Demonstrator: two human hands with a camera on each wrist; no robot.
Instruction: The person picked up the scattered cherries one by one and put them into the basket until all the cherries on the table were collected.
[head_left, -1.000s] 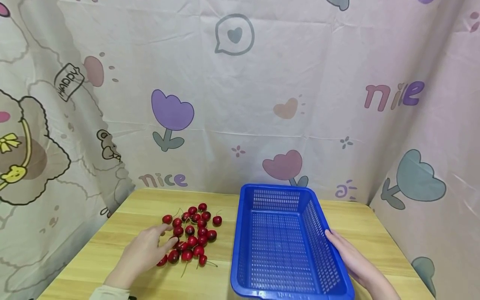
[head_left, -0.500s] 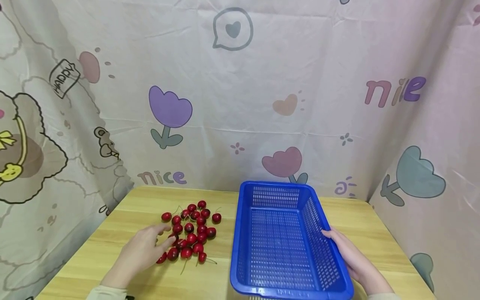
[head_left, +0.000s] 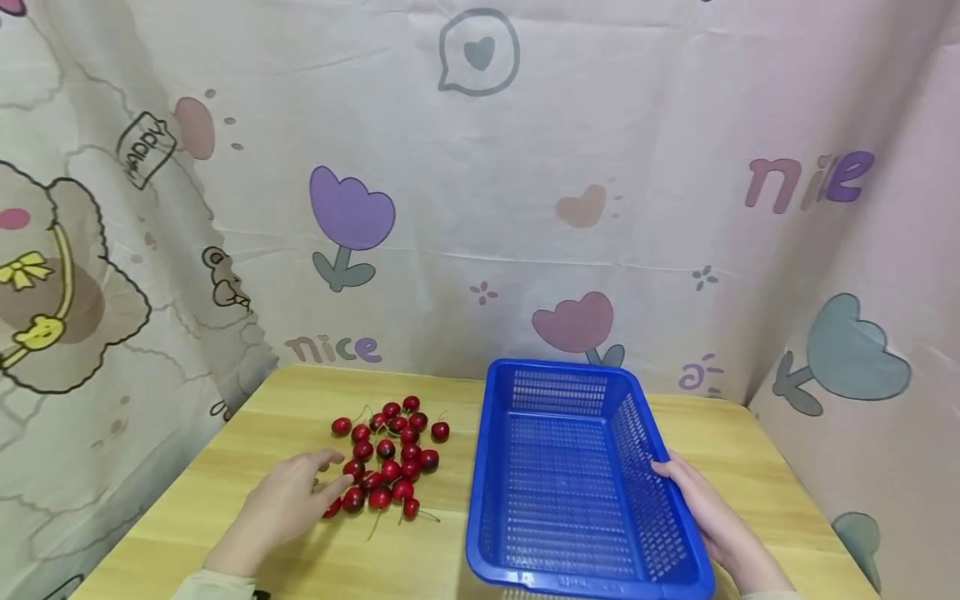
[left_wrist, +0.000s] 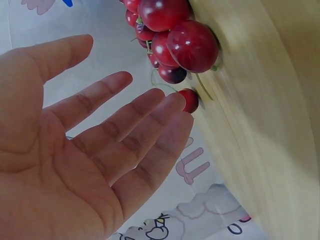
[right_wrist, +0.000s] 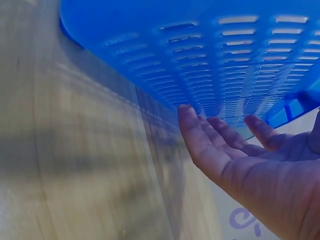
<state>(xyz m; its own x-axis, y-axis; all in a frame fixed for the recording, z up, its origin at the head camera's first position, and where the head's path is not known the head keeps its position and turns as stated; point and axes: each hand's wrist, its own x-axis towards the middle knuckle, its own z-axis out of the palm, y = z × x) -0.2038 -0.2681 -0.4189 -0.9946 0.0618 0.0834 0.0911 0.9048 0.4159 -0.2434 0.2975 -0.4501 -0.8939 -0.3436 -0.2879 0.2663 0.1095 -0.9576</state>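
My left hand (head_left: 285,500) hovers low at the left side of a loose cluster of red cherries (head_left: 390,472), some with green stems. Its fingers are spread and relaxed, with nothing between them; in the left wrist view the fingertips (left_wrist: 176,100) are right by one cherry (left_wrist: 189,100). A blue plastic basket (head_left: 477,475) with slotted walls stands to the right of the cherries, and nothing lies in it. My right hand (head_left: 708,510) holds its right side, a digit over the rim. In the right wrist view the other fingers (right_wrist: 200,145) extend along the outer wall.
The things stand on a light wooden table (head_left: 225,467). Behind and at both sides hangs a pale printed curtain (head_left: 450,208), close to the table's back edge. One stemmed cherry (head_left: 412,508) lies at the near edge of the cluster.
The tip of my right hand has slid inward over the basket's rim. My left hand stays almost in place beside the cherries. The head view has shifted slightly.
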